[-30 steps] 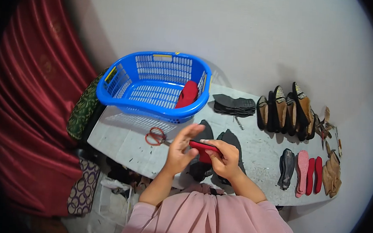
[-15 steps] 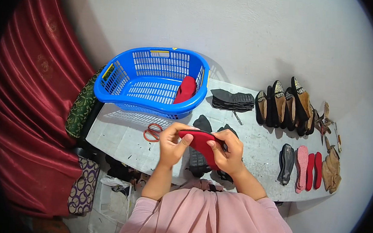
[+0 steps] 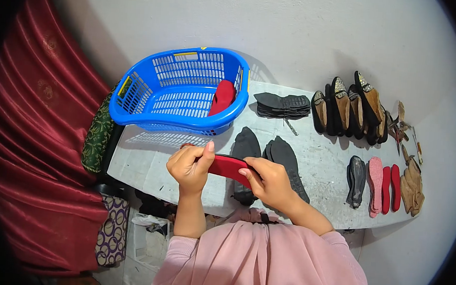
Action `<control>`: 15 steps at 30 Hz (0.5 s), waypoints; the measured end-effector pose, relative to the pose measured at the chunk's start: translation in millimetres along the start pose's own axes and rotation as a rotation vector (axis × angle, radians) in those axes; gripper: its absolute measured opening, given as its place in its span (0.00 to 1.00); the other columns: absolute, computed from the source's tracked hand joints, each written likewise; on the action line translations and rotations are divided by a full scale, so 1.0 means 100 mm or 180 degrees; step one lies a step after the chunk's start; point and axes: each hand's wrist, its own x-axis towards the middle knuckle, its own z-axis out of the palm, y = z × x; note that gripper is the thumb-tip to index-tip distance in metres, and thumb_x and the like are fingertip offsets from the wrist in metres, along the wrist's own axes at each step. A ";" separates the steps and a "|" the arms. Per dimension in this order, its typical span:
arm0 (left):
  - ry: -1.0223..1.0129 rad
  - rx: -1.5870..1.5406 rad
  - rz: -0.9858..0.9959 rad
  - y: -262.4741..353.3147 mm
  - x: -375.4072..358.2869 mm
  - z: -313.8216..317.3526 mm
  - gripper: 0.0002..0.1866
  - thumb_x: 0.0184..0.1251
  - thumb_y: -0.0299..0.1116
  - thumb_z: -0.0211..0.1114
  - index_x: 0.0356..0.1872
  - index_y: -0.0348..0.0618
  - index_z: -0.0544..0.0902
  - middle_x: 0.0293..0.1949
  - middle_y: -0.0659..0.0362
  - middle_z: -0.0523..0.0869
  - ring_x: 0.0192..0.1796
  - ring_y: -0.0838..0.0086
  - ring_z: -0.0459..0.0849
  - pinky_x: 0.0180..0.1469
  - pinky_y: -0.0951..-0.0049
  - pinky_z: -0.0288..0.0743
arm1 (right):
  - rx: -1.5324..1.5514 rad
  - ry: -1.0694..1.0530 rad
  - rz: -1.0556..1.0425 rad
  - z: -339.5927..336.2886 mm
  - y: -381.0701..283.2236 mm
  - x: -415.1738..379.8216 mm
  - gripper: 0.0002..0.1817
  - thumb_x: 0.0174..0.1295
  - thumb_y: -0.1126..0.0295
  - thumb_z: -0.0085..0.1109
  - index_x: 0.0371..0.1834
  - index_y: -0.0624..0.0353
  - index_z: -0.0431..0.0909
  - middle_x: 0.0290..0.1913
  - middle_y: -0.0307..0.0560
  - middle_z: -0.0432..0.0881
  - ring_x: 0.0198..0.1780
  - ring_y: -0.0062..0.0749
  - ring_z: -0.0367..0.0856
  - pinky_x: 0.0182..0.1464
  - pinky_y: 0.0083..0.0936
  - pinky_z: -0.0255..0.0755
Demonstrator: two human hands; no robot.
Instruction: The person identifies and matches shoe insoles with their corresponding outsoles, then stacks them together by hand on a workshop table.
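Note:
Between my two hands I hold a red insole (image 3: 228, 167) with a dark edge, bent in a slight curve. My left hand (image 3: 191, 166) grips one end, its thumb pointing up. The fingers of my right hand (image 3: 268, 181) pinch the other end, thumb on the red face. Behind and below it, two dark shoe soles (image 3: 286, 159) lie on the table. A blue basket (image 3: 172, 122) stands at the back left with a red piece (image 3: 222, 97) inside. The scissors seen earlier are mostly hidden behind my left hand.
A stack of dark soles (image 3: 282, 105) lies behind my hands on the white table (image 3: 326, 174). Several black shoes (image 3: 341, 107) stand at the right, with tools (image 3: 397, 128) beside them. In front are grey soles (image 3: 355, 181), pink insoles (image 3: 375, 184), red insoles (image 3: 386, 190) and tan pieces (image 3: 412, 188).
My hands have turned the red insole from hanging downward to nearly level across. My left hand has shifted left, away from the soles. The view has tilted slightly.

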 end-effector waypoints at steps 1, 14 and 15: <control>0.0007 0.0051 0.0056 -0.01 -0.01 0.00 0.12 0.51 0.25 0.71 0.14 0.39 0.77 0.11 0.62 0.73 0.13 0.77 0.68 0.18 0.77 0.58 | 0.0019 -0.0069 0.0027 -0.01 0.00 0.02 0.12 0.59 0.65 0.59 0.38 0.64 0.77 0.27 0.52 0.79 0.25 0.44 0.79 0.27 0.31 0.72; 0.1187 -0.0449 -0.0344 -0.19 -0.04 -0.16 0.11 0.58 0.25 0.63 0.17 0.32 0.79 0.14 0.58 0.79 0.19 0.78 0.77 0.24 0.80 0.70 | -0.0344 -0.0404 -0.0041 -0.15 0.14 -0.03 0.12 0.57 0.60 0.60 0.27 0.58 0.73 0.21 0.46 0.76 0.22 0.40 0.77 0.23 0.31 0.68; 0.1282 -0.0520 -0.0434 -0.23 -0.04 -0.19 0.11 0.59 0.26 0.63 0.18 0.31 0.79 0.14 0.57 0.79 0.19 0.78 0.77 0.24 0.80 0.70 | -0.0340 -0.0474 -0.0028 -0.17 0.17 -0.04 0.12 0.56 0.61 0.61 0.27 0.57 0.73 0.20 0.46 0.76 0.20 0.39 0.76 0.22 0.31 0.67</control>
